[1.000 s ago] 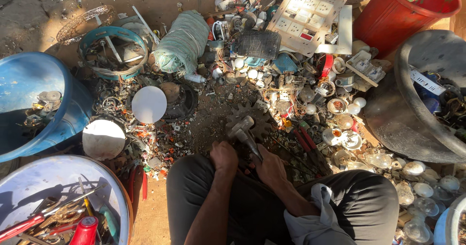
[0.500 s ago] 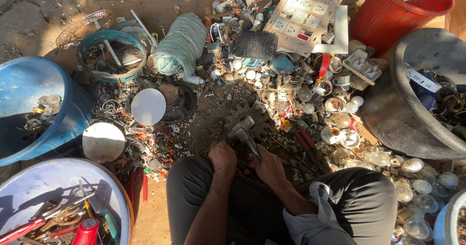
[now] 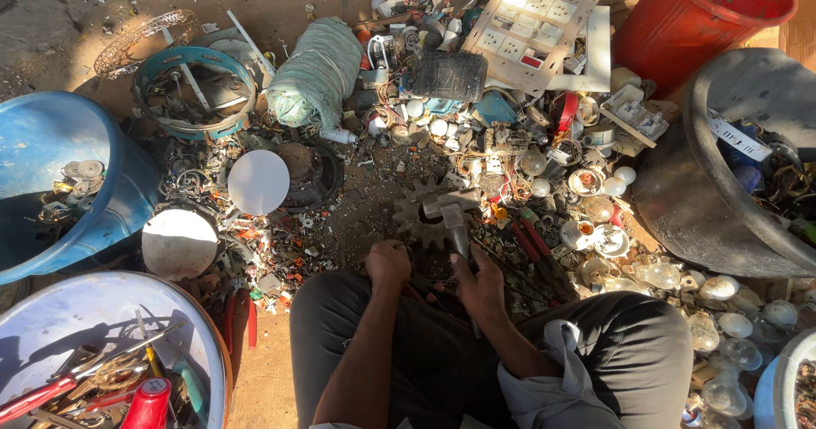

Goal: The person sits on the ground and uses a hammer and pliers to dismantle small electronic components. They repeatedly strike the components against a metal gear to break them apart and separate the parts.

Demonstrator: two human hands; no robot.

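A red bucket [image 3: 697, 12] sits upper right, a blue tub [image 3: 127, 182] left, a white disc [image 3: 259, 182] centre-left, and a grey-green roll [image 3: 316, 72] near the top.

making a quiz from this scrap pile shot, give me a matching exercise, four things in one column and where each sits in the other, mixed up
Things:
1. hammer
2. red bucket
3. white round lid
4. switch panel

Places:
A. top right corner of the picture
B. top centre, lying flat on the scrap
C. left of the gear wheel, on the ground
D. in the right hand, head over the gear wheel

Pairs: 1-D, 2-A, 3-C, 4-B
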